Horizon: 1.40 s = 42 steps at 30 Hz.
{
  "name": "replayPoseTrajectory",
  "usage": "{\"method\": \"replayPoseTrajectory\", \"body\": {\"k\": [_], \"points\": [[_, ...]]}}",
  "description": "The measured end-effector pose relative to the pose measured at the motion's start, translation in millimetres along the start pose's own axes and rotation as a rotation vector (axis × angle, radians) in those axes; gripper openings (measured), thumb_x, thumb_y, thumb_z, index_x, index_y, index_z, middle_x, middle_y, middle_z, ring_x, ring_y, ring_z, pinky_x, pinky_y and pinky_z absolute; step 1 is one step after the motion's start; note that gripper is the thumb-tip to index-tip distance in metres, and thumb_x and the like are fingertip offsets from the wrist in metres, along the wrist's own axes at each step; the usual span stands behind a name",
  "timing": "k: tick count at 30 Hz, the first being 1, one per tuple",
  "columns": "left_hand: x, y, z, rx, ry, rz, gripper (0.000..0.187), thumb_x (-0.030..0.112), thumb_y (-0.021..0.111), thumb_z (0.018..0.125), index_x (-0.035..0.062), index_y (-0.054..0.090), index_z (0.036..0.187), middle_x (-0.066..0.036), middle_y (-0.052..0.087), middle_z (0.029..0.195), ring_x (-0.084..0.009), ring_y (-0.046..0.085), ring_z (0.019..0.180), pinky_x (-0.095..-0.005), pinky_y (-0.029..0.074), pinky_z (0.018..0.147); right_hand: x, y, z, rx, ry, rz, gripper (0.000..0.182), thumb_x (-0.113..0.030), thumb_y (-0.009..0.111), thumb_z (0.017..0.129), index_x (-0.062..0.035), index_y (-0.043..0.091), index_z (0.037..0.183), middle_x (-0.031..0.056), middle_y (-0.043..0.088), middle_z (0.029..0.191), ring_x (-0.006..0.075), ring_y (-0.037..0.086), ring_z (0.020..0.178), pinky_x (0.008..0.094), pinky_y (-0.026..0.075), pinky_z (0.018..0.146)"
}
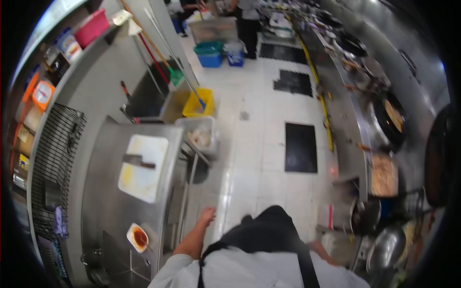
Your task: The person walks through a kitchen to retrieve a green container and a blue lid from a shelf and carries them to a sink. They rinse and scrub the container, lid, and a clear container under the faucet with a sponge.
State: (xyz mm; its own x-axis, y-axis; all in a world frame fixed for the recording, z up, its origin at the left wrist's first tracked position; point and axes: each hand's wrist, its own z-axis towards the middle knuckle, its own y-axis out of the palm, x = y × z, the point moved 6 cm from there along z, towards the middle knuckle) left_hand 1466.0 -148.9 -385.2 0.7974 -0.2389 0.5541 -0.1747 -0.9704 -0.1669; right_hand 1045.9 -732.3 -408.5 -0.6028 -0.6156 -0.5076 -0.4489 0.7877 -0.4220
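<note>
My left hand (207,217) hangs over the floor beside the steel worktable (103,168), touching nothing; its fingers look loosely apart and hold nothing. On that table a cleaver (139,161) lies across a stained white cutting board (144,185). Nearer to me, a small white dish of red sauce (139,237) sits by the table edge with a thin handle sticking out. At my right side only a blurred part of my right arm (321,252) shows; its fingers cannot be made out. A dark apron (259,228) covers my front.
The white tiled floor (249,177) runs ahead, with black mats (301,148) on it. A tub of scraps (199,137) and a yellow bucket (198,103) stand past the table. On the right are a wok (388,122) and a tray of food (384,175). People work far ahead.
</note>
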Motion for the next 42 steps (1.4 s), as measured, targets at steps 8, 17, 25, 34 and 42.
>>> {"method": "replayPoseTrajectory", "body": {"k": [8, 17, 25, 34, 42], "points": [[278.1, 136.5, 118.9, -0.245, 0.278, 0.245, 0.038, 0.04, 0.066, 0.098, 0.0126, 0.065, 0.124, -0.001, 0.067, 0.107, -0.0165, 0.065, 0.093, -0.0317, 0.05, 0.073, -54.4, -94.4, 151.1, 0.03, 0.817, 0.851, 0.026, -0.021, 0.067, 0.094, -0.0018, 0.063, 0.111, 0.0168, 0.068, 0.107, 0.0327, 0.07, 0.087, 0.0451, 0.054, 0.075], [294.5, 72.3, 163.4, -0.175, 0.416, 0.572, 0.036, 0.034, 0.067, 0.095, 0.0082, 0.067, 0.12, -0.008, 0.069, 0.1, -0.0232, 0.069, 0.084, -0.0376, 0.053, 0.066, -239.8, -448.2, 442.0, 0.025, -0.203, -0.899, 0.026, -0.021, 0.075, 0.078, -0.0054, 0.07, 0.099, 0.0201, 0.072, 0.1, 0.0396, 0.07, 0.096, 0.0483, 0.057, 0.084], [287.1, 75.8, 185.0, 0.085, 0.515, 1.201, 0.03, 0.033, 0.069, 0.085, 0.0123, 0.068, 0.108, -0.016, 0.068, 0.084, -0.0385, 0.069, 0.08, -0.0523, 0.053, 0.073, -497.2, -705.0, 636.3, 0.287, 0.086, 0.514, 0.021, -0.025, 0.069, 0.092, -0.0079, 0.068, 0.104, 0.006, 0.067, 0.089, 0.0191, 0.068, 0.072, 0.0307, 0.054, 0.056], [514.4, 100.7, 400.7, 0.175, 0.843, 1.075, 0.017, 0.026, 0.063, 0.088, 0.0111, 0.069, 0.094, -0.018, 0.071, 0.087, -0.0391, 0.072, 0.087, -0.0506, 0.055, 0.075, -541.9, -721.0, 768.0, -0.052, -0.342, -0.266, 0.015, -0.02, 0.064, 0.09, -0.0068, 0.065, 0.085, 0.005, 0.063, 0.075, 0.0211, 0.066, 0.069, 0.0411, 0.053, 0.054], [892.9, 123.5, 554.4, 0.04, 0.165, -0.187, 0.039, 0.039, 0.064, 0.097, 0.0078, 0.066, 0.119, -0.001, 0.066, 0.096, -0.0199, 0.068, 0.085, -0.0314, 0.05, 0.066, -491.4, -740.2, 773.5, -0.18, 0.287, 0.228, 0.026, -0.034, 0.07, 0.096, -0.0082, 0.066, 0.099, 0.007, 0.066, 0.089, 0.0221, 0.069, 0.074, 0.0396, 0.058, 0.067]]}}
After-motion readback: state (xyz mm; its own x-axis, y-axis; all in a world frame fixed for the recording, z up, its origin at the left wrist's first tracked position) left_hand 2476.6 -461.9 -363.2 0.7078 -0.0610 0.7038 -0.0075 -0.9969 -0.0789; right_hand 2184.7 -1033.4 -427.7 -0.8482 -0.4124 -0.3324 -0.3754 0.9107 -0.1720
